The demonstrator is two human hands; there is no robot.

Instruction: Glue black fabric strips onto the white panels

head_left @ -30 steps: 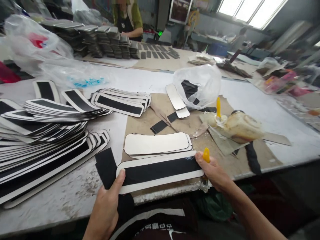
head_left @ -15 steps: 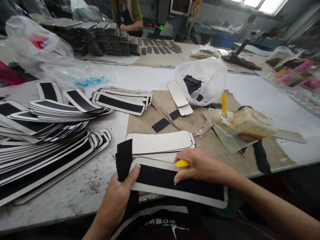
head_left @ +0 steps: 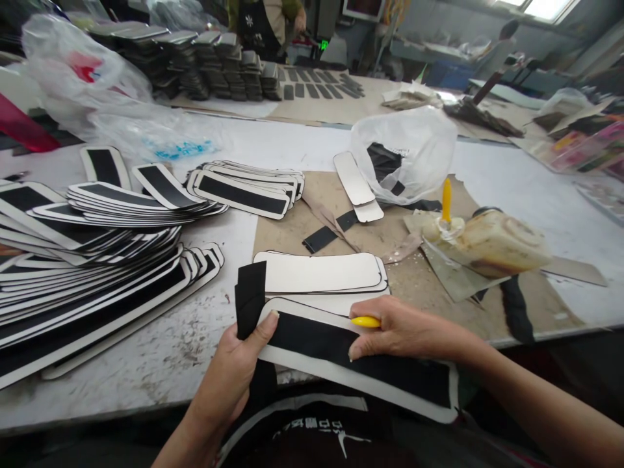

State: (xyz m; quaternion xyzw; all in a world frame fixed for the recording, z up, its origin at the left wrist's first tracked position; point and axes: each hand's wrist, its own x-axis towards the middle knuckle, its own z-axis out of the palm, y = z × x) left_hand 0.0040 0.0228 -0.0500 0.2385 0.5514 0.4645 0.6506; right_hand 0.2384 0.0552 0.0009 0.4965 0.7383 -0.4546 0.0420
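Note:
My left hand [head_left: 231, 370] is closed on the left end of a long white panel [head_left: 312, 370] with rounded corners, thumb on top. Several loose black strips [head_left: 251, 292] stick up from behind that thumb, in the same grip. A wide black strip [head_left: 312, 338] lies along the middle of the panel. Over the panel's upper edge, my right hand [head_left: 390, 331] is closed around a small yellow tool [head_left: 365, 322], its working end hidden; the thumb presses on the black strip. Just beyond lie blank white panels [head_left: 316, 272], stacked on brown paper.
Piles of strip-covered panels [head_left: 121, 318] fill the left side. A glue-stained plastic container [head_left: 502, 240] with a yellow-handled stick [head_left: 446, 201] stands at right. Behind are a plastic bag [head_left: 414, 149] holding black pieces and a co-worker [head_left: 263, 26] by stacked dark pieces.
The panel's right end has dipped slightly toward me, and both hands keep their grips. The view has shifted a little. Across the table, the co-worker's arm has moved to the right.

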